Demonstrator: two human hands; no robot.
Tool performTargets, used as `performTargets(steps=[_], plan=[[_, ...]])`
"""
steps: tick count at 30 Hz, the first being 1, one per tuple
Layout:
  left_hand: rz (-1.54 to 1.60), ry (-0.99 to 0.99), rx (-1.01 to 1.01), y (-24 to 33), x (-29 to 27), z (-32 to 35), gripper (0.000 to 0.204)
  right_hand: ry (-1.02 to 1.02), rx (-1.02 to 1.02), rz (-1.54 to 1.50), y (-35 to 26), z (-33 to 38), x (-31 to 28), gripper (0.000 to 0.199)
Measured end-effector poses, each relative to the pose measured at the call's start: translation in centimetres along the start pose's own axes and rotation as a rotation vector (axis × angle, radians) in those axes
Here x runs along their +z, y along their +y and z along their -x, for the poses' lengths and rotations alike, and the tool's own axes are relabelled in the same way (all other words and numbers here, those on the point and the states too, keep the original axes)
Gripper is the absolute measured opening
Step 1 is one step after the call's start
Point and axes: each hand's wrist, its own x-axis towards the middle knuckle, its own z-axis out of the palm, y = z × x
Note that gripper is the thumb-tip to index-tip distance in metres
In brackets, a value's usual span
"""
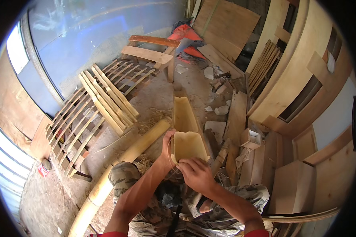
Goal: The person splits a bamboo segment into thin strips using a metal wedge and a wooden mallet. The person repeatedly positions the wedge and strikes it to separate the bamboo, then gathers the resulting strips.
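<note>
A split length of pale bamboo point(184, 126), open side up like a trough, runs from my lap away across the dirt floor. My left hand point(167, 148) grips its near left edge. My right hand point(195, 173) rests on its near end, fingers curled over the cut rim; whether a tool is in that hand is hidden. A whole bamboo pole point(118, 170) lies on the ground to the left, passing under my left knee. My camouflage trousers point(162, 197) fill the bottom centre.
Bundles of bamboo slats point(106, 98) lie on a slatted rack point(73, 126) at left. A wooden stool point(152, 53) stands behind. Planks and boards point(237, 114) lie at right beside curved wooden furniture point(296, 71). Stones and scraps point(221, 110) litter the floor.
</note>
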Motion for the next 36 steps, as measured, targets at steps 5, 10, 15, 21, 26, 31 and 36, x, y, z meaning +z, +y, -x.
performTargets(steps=[5, 10, 15, 21, 26, 31, 36], plan=[[-0.017, 0.278, -0.207, 0.0, 4.1, 0.0, 0.046, -0.047, 0.021, -0.105, 0.9, 0.6, -1.7, 0.015], [0.427, 0.348, -0.607, -0.3, 1.4, -1.4, 0.047, 0.114, 0.146, -0.255, 3.3, -0.8, -4.4, 0.014], [0.283, 0.383, -0.580, -0.4, 0.1, -0.5, 0.048, 0.044, 0.963, -0.482, 6.5, 0.0, -5.2, 0.036], [0.245, 0.420, -0.621, -1.0, -0.2, 0.2, 0.047, -0.186, 1.498, -1.573, 7.8, 4.6, -0.7, 0.073], [0.095, 0.420, -0.661, -1.9, -1.9, 1.1, 0.050, -0.213, 1.444, -1.755, 6.2, 4.7, 0.6, 0.067], [-0.238, 0.391, -0.718, 0.2, -3.1, 2.5, 0.062, -0.172, 1.515, -1.660, 5.5, 5.2, 1.8, 0.056], [-0.747, 0.384, -0.969, 5.5, -2.3, 3.8, 0.074, -0.228, 1.562, -1.448, 5.2, 5.3, 2.3, 0.054]])
